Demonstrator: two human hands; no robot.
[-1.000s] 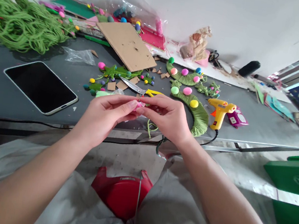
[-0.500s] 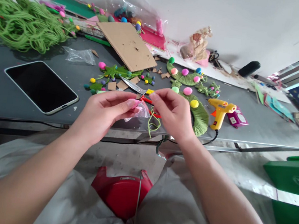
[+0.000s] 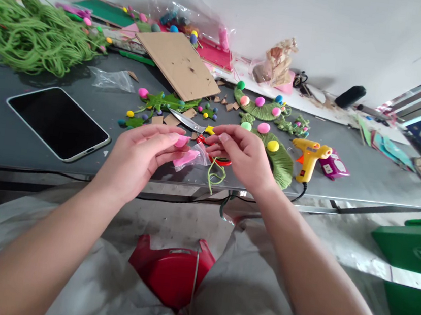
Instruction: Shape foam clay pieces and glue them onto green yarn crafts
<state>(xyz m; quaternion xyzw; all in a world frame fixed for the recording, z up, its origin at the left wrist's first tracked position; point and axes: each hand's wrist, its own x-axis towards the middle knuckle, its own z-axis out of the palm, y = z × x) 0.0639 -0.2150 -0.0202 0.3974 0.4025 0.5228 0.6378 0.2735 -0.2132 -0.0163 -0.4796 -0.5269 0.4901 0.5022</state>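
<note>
My left hand [image 3: 136, 156] pinches a soft pink lump [image 3: 181, 141] that looks like modelling clay. Just below its fingertips, a clear plastic bag [image 3: 200, 155] holds more pink material. My right hand [image 3: 243, 156] is loosely curled with fingers apart, and nothing shows in it. It hovers over the red-and-yellow handles of the scissors [image 3: 188, 121], partly covering them. A green yarn strand [image 3: 214, 176] hangs at the table edge below. Beside my right hand lies a ring wrapped in green yarn [image 3: 282, 163] with coloured balls on it, partly hidden by the hand.
A phone [image 3: 57, 123] lies at left, below a heap of green yarn [image 3: 37, 34]. Cardboard [image 3: 179, 67] and scraps lie behind the hands. A yellow glue gun [image 3: 309, 159] and purple packet [image 3: 334, 164] are at right. A red stool [image 3: 171, 275] stands below the table.
My right hand's fingers have loosened from a pinch. My left hand has shifted slightly left, so the pink material in the bag shows more clearly below it.
</note>
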